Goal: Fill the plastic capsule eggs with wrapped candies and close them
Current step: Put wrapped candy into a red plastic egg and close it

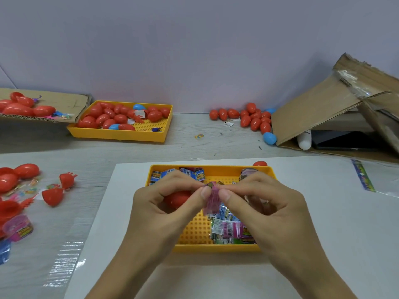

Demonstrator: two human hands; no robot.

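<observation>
Head view is showing both hands raised over the near yellow tray (216,248), which is sitting on a white sheet (323,212) on the surface. Left hand (170,199) is curling its fingers, with thumb and forefinger pinching the top left of a pink wrapped candy (212,200); a red capsule egg (177,198) is lying tucked in the same palm, partly hidden by the fingers. Right hand (263,203) is pinching the top right of the same candy between thumb and forefinger, its remaining fingers curled inward; whether they are enclosing anything else cannot be told. The candy is hanging between the two thumbs, above the tray floor. More wrapped candies (228,229) are lying in the tray's right half and along its far wall. A far yellow tray (121,137) is holding red and blue eggs near the wall. Loose eggs (254,119) are lying clustered on the surface beside a tilted cardboard box (313,113). Open red egg halves (53,196) are lying on the surface at the left, well apart from the hands.
</observation>
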